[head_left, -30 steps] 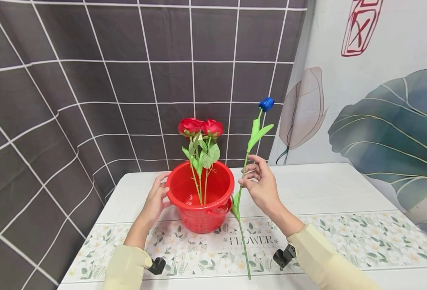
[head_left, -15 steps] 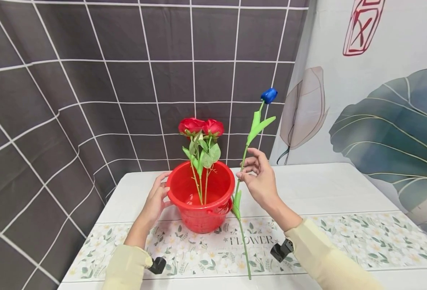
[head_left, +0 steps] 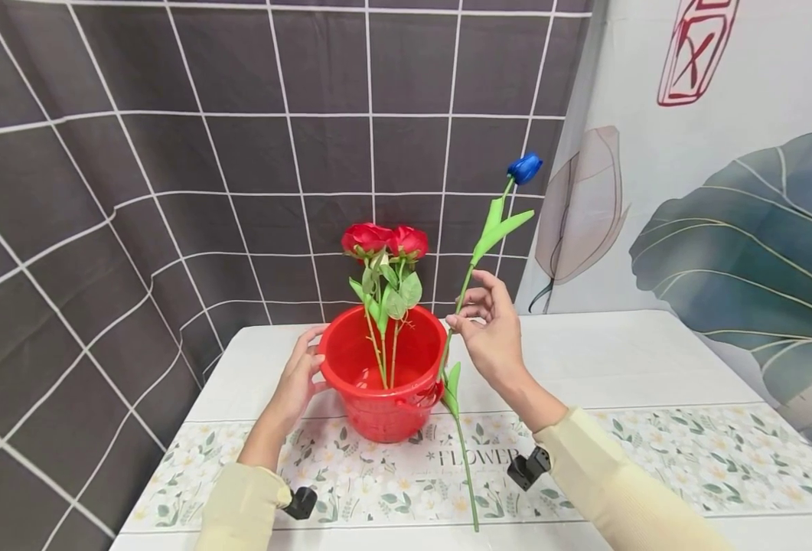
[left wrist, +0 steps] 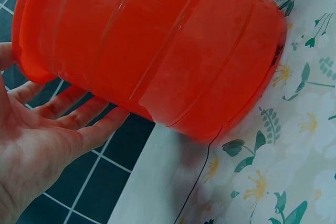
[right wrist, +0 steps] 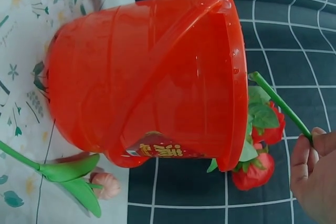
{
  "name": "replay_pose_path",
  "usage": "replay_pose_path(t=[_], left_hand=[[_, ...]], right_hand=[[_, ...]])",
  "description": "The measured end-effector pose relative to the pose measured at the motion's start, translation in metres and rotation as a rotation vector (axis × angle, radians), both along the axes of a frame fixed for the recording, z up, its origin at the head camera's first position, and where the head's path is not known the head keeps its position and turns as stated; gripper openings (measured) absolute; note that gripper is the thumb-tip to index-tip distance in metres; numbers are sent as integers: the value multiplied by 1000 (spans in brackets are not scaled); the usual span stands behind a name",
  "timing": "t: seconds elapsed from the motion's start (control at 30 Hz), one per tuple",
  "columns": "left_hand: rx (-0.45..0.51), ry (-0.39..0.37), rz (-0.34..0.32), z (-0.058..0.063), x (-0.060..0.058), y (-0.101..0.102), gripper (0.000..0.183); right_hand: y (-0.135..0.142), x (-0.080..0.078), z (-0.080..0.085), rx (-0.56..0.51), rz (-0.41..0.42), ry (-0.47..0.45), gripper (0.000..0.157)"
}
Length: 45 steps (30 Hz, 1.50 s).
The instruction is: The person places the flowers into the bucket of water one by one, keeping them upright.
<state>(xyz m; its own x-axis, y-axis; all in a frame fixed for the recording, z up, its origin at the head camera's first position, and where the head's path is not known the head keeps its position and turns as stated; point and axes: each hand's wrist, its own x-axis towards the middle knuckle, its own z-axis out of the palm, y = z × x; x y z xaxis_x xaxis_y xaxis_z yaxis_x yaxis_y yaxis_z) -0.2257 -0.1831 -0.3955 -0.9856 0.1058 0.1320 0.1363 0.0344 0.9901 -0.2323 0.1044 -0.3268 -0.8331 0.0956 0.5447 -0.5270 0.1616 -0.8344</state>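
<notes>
A red bucket stands on the table, two red roses and another green stem in it. My left hand rests against its left side, thumb by the rim and fingers straight along the wall. My right hand pinches the stem of a blue tulip between thumb and fingers, to the right of the bucket. The stem's lower end is close to the bucket's rim. A pink tulip lies to the bucket's right; the head view shows its stem, but its bloom is hidden there.
The white table carries a printed flower band with the word FLOWER. Behind it hangs a dark cloth with a white grid. A pale curtain with printed leaves is on the right. The bucket's handle hangs against its side.
My right hand has risen and shifted slightly left, lifting the blue tulip and tilting its bloom further right. The left hand and the bucket have stayed put.
</notes>
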Motion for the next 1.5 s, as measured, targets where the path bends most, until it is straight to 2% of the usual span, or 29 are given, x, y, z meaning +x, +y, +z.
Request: replay_pose_path(t=[0.23,0.47,0.73,1.07,1.1,1.17,1.33,1.4,1.5], left_hand=[[-4,1,-4,1,0,0,53],[-2,4,-5,1,0,0,53],[-18,-3,-5,3,0,0,53],[2,5,-8,1,0,0,53],[0,6,-8,1,0,0,53],[-3,7,-7,1,0,0,53],[-9,7,-4,1,-1,0,53],[-7,7,-4,1,-1,0,53],[-6,10,-3,1,0,0,53]], right_hand=[[-5,-2,4,-26,-16,-3,67],[-14,10,20,-19,-33,50,65],[-13,-11,-3,75,-25,70,68],[-19,-11,-14,187,44,115,69],[-21,-8,-11,199,52,110,68],[-24,-2,-7,222,70,103,66],[-27,-3,-13,281,151,67,59],[-25,-7,-19,330,180,76,49],[-24,-6,-19,412,194,106,31]])
